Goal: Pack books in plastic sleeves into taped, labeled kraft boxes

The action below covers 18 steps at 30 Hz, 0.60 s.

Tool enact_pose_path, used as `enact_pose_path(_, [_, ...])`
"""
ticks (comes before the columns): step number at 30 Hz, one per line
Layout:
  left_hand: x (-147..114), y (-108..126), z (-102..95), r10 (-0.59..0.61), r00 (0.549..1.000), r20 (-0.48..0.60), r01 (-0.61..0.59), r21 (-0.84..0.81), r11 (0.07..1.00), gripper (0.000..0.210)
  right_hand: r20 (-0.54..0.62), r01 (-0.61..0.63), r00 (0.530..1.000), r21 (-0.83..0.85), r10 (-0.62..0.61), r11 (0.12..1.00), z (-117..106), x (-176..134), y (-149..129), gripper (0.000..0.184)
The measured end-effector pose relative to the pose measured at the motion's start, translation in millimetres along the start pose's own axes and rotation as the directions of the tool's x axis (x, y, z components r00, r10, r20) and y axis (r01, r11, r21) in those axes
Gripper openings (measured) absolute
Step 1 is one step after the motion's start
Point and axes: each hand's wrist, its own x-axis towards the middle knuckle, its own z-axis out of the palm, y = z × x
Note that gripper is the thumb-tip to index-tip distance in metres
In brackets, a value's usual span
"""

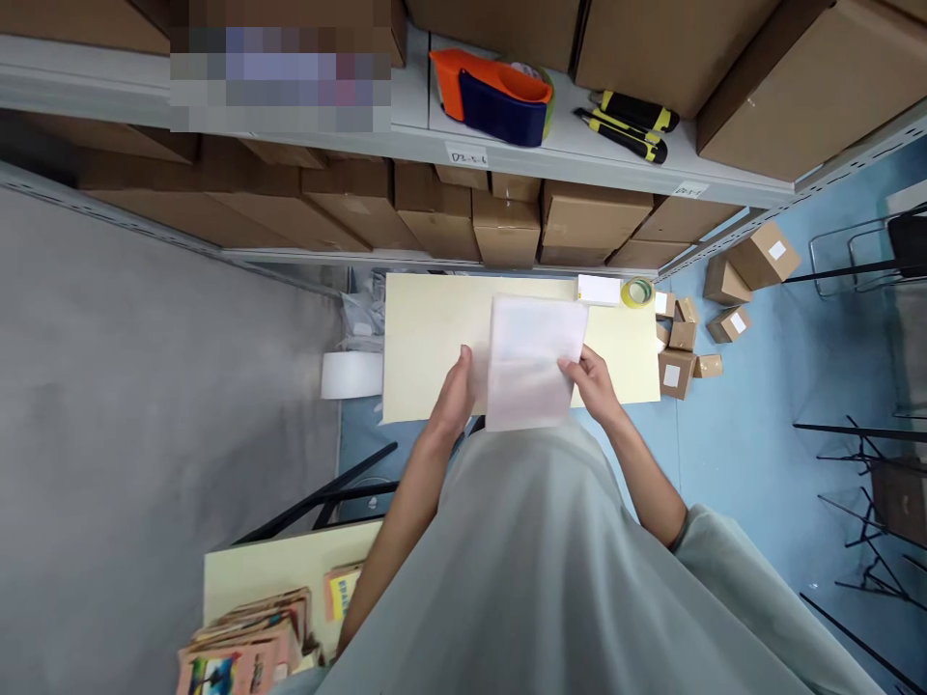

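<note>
A flat, whitish packet [537,362], apparently wrapped in translucent foam sheet, is held over the pale yellow table [427,338], close to my body. My right hand [594,384] grips its right edge, thumb on top and fingers underneath. To the left of the packet, my left hand [455,394] is open with the thumb up and the palm turned toward it. A faint translucent edge shows between that palm and the packet; whether they touch is unclear. On the table's far right lie a white box [599,290] and a yellow tape roll [637,292].
Above the table, a shelf [406,130] holds cardboard boxes, an orange-and-blue tape dispenser [499,101] and yellow-black cutters [630,125]. Small cartons [677,372] lie at right. A white roll [351,375] stands at left, and stacked booklets [246,642] sit at lower left.
</note>
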Motion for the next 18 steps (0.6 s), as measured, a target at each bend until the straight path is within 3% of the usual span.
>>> enact_pose_path(1, [2, -1, 1.9, -0.072, 0.996, 0.056, 0.075, -0.055, 0.996, 0.083, -0.003, -0.009, 1.0, 0.009, 0.009, 1.0, -4, 0, -1, 0.037])
enact_pose_path(3, [4, -1, 7.4, -0.116, 0.992, 0.054, 0.12, -0.083, 0.989, 0.077, -0.014, -0.027, 1.0, 0.011, 0.027, 1.0, -10, 1, 0, 0.036])
enact_pose_path(7, [1, 4, 16.2, 0.036, 0.995, -0.09, -0.032, 0.043, 0.999, 0.056, -0.05, -0.031, 0.998, -0.057, 0.028, 0.998, -17, 7, 7, 0.037])
enact_pose_path(11, [-2, 7, 18.5, 0.183, 0.972, -0.144, -0.152, 0.207, 0.967, 0.044, -0.101, -0.045, 0.994, -0.135, 0.031, 0.99, -16, 13, 21, 0.038])
enact_pose_path(18, [-8, 8, 18.8, 0.325, 0.928, -0.182, -0.219, 0.44, 0.871, 0.031, -0.091, -0.037, 0.996, -0.162, 0.022, 0.986, -7, 22, 29, 0.032])
